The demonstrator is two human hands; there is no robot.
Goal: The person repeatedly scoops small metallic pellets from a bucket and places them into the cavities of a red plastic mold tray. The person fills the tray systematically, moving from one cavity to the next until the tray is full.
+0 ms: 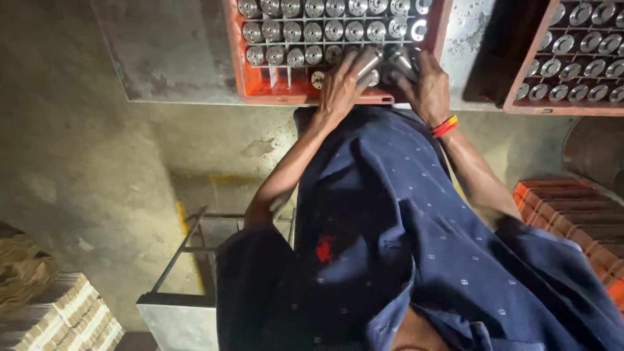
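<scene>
Grey metal bench (175, 58) over a concrete floor carries an orange tray (242, 58) w/ rows of shiny metal cylinders in a wire grid. Left hand (339, 84) is clamped on a metal cylinder (368, 63) at the tray's near edge; right hand (428, 83), red band at wrist, grips another cylinder (403, 62) just beside it. Second tray (572, 109) sits at right.

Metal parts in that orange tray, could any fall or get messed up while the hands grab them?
Maybe. Each hand seems to hold a shiny metal part: left hand, right hand, parts close together, so they might knock and get scratched. The hands work at the near edge of the orange tray, so a slipped part could drop to the floor. The tray itself sits right at the table edge, so a push might tip it.
</scene>
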